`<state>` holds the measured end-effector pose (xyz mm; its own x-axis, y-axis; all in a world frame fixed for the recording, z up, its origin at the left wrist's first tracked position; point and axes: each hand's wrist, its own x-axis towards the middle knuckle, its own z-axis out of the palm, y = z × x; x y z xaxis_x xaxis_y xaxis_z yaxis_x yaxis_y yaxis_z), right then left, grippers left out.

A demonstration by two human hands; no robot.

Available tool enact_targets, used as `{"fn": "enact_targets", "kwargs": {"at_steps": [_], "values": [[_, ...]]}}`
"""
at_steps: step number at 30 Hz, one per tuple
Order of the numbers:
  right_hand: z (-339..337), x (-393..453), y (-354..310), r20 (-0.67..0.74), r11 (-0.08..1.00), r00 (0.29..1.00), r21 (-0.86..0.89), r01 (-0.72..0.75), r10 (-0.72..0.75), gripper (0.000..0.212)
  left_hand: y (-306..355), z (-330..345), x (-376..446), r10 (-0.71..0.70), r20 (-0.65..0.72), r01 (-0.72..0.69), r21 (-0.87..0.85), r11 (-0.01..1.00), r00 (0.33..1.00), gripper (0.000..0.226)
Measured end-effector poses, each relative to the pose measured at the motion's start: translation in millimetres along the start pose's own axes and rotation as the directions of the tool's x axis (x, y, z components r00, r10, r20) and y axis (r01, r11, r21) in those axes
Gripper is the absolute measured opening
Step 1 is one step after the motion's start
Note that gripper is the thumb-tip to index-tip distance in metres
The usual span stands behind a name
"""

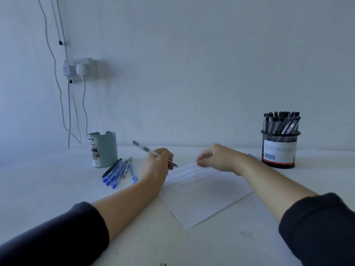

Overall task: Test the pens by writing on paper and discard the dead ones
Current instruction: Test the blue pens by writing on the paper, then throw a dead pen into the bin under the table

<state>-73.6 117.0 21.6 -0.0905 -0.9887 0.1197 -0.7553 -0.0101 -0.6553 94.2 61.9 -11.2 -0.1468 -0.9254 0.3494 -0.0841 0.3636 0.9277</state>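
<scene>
Meanwhile: a pen poised over the scribbled sheet

Near the desk's middle, the left hand grips a clear pen in curled fingers, its tip at the sheet of paper, which carries rows of test scribbles. The right hand hovers over the sheet's far edge, blurred, fingers curled; whether it holds anything I cannot tell. Blue pens lie beside a grey-green cup toward the desk's far left. A mesh pot of pens stands at the far right.

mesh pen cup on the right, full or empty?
Full: the black mesh cup stands upright, packed with black-capped pens sticking above its rim.
</scene>
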Motion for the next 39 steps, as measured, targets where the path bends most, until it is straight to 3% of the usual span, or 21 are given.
{"fn": "enact_targets", "kwargs": {"at_steps": [4,8,13,15,19,22,23,25,28,29,32,34,36,39], "values": [[-11.6,-12.5,-16.3,-0.216,0.988,0.976,0.153,0.030,0.004,0.017,2.3,-2.3,-2.7,0.057,-0.039,-0.054,0.071,0.996,0.998,0.023],[-19.7,-58.4,-19.9,-0.188,0.985,0.980,0.166,-0.041,0.072,0.013,12.7,-1.9,-14.9,0.161,-0.064,-0.146,0.194,0.970,0.985,0.012],[-37.6,-134.7,0.7,-0.286,0.964,0.945,0.252,-0.089,0.162,0.007,47.7,34.1,-58.3,0.151,-0.066,-0.155,-0.044,0.987,0.986,0.004],[-41.6,-166.0,9.5,-0.411,0.937,0.896,0.349,-0.014,0.167,0.013,69.0,60.0,-89.6,0.089,-0.013,-0.090,-0.183,0.979,0.996,0.011],[-50.1,-240.8,25.7,-0.685,0.833,0.699,0.498,0.243,0.206,0.022,107.7,120.2,-170.8,0.012,0.248,0.082,-0.364,0.928,0.969,0.014],[-56.9,-302.4,49.8,-0.779,0.780,0.556,0.530,0.334,0.291,0.023,126.6,162.3,-241.0,0.048,0.512,0.175,-0.379,0.909,0.858,0.013],[-57.7,-337.7,67.4,-0.799,0.776,0.501,0.535,0.336,0.334,0.023,129.5,181.4,-275.8,0.065,0.621,0.205,-0.353,0.913,0.782,0.013],[-55.2,-362.4,82.6,-0.778,0.747,0.496,0.579,0.328,0.385,0.023,127.5,192.2,-303.8,0.169,0.716,0.121,-0.335,0.934,0.677,0.017],[-41.0,-438.5,135.3,-0.723,0.715,0.366,0.674,0.186,0.586,0.018,102.2,229.9,-374.8,0.157,0.897,0.006,-0.175,0.984,0.413,0.030],[-32.0,-473.4,157.1,-0.693,0.689,0.281,0.713,0.130,0.664,0.016,86.7,245.9,-404.5,0.095,0.946,-0.021,-0.093,0.995,0.309,0.030],[5.7,-548.0,213.6,-0.539,0.545,0.137,0.838,-0.008,0.831,0.014,30.3,273.4,-462.4,-0.150,0.984,-0.104,0.159,0.982,0.094,0.012],[38.3,-592.3,246.1,-0.408,0.412,0.060,0.907,-0.090,0.911,0.012,-6.9,284.9,-499.1,-0.299,0.954,-0.129,0.296,0.946,-0.007,0.013],[76.0,-625.3,273.3,-0.278,0.276,-0.009,0.954,-0.119,0.960,0.010,-40.3,289.5,-528.9,-0.434,0.901,-0.167,0.423,0.891,-0.032,0.020],[134.6,-664.5,305.6,-0.096,0.085,-0.141,0.993,-0.085,0.985,0.009,-78.3,287.0,-567.9,-0.624,0.776,-0.111,0.614,0.781,-0.095,0.014]]}}
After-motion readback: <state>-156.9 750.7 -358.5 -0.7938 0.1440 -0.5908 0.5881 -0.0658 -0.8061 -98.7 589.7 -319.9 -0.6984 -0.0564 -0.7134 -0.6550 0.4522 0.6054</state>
